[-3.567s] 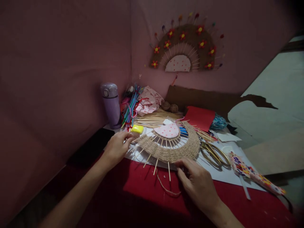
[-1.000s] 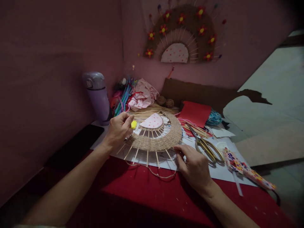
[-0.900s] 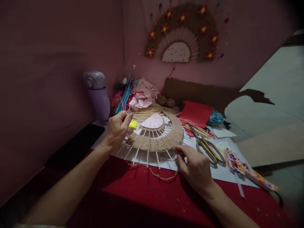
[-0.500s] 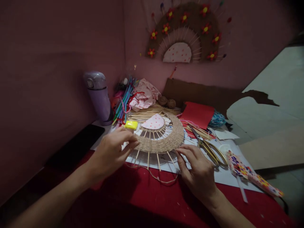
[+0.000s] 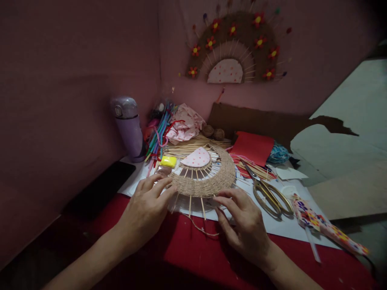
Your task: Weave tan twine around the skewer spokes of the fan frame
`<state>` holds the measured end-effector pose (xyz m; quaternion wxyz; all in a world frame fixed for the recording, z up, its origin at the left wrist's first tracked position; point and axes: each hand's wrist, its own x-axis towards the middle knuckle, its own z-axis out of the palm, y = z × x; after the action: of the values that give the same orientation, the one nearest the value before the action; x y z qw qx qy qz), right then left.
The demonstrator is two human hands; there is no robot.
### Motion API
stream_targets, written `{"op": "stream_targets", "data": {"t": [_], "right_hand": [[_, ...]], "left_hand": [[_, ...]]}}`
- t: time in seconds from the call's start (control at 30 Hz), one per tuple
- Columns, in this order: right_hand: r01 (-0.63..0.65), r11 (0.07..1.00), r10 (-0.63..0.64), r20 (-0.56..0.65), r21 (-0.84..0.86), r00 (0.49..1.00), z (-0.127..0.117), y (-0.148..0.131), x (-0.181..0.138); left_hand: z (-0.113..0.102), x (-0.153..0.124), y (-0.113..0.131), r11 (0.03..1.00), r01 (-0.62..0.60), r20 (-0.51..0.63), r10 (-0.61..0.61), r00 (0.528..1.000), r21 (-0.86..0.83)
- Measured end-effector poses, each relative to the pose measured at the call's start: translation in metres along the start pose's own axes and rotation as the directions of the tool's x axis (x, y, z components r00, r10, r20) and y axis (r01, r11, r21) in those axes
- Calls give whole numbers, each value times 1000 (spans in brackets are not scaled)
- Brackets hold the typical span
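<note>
Fingers of our left hand (image 5: pixel 145 209) and right hand (image 5: pixel 244 225) spread flat, gripping nothing, pinning the half-round jute-wound stick fan (image 5: pixel 208 181) steady against the red table (image 5: pixel 193 249)

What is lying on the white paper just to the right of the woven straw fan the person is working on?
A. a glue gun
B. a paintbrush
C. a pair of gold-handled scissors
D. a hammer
C: a pair of gold-handled scissors lies flat on the white paper, just right of the woven fan that the left hand and right hand touch.
</note>
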<state>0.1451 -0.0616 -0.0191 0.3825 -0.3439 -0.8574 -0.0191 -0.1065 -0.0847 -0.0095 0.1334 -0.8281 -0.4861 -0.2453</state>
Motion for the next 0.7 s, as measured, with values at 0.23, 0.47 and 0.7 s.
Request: {"op": "stream_targets", "data": {"t": [0.23, 0.47, 0.7], "right_hand": [[-9, 997, 13, 45, -79, 999, 5, 6, -2], [21, 993, -16, 46, -112, 999, 5, 8, -5], [32, 994, -28, 42, -103, 999, 4, 8, -4]], "left_hand": [[11, 18, 0, 992, -82, -1, 83, 997, 100], [19, 20, -2, 987, -117, -31, 121, 992, 114], [18, 19, -1, 983, -142, -72, 150, 986, 113]]}}
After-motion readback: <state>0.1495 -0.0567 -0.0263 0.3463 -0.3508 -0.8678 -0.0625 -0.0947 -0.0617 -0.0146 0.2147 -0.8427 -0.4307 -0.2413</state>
